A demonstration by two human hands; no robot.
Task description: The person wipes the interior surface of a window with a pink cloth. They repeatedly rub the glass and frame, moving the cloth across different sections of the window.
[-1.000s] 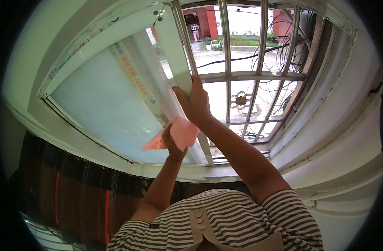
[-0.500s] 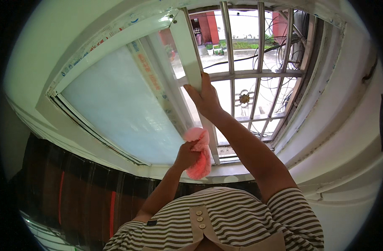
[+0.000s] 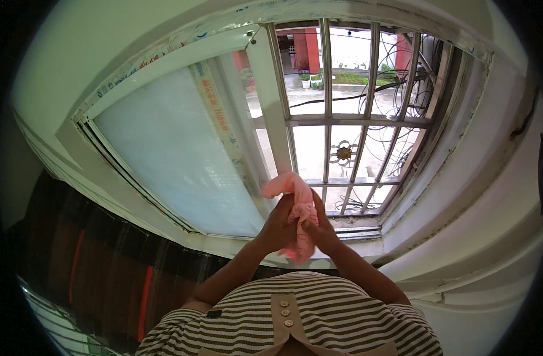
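Observation:
A pink cloth (image 3: 301, 204) is bunched between my two hands in front of the window. My left hand (image 3: 279, 227) is closed round its left side, and my right hand (image 3: 322, 228) grips it from the right, thumb across the folds. The cloth's upper end flops over to the left, and its lower end hangs below my hands. Behind it stands the white frame (image 3: 266, 101) of a sliding window sash, which neither hand touches. To the left is a frosted glass pane (image 3: 164, 148) with a strip of printed tape (image 3: 215, 110) along its edge.
Metal security bars (image 3: 327, 77) cross the opened right half of the window, with loose black cables (image 3: 422, 89) beyond them. The sill track (image 3: 360, 233) runs below. Dark brown panelling (image 3: 105, 267) with red stripes is at the lower left.
My right hand has let go of the sash frame and come down to grip the pink cloth. My left hand has shifted slightly right with the cloth.

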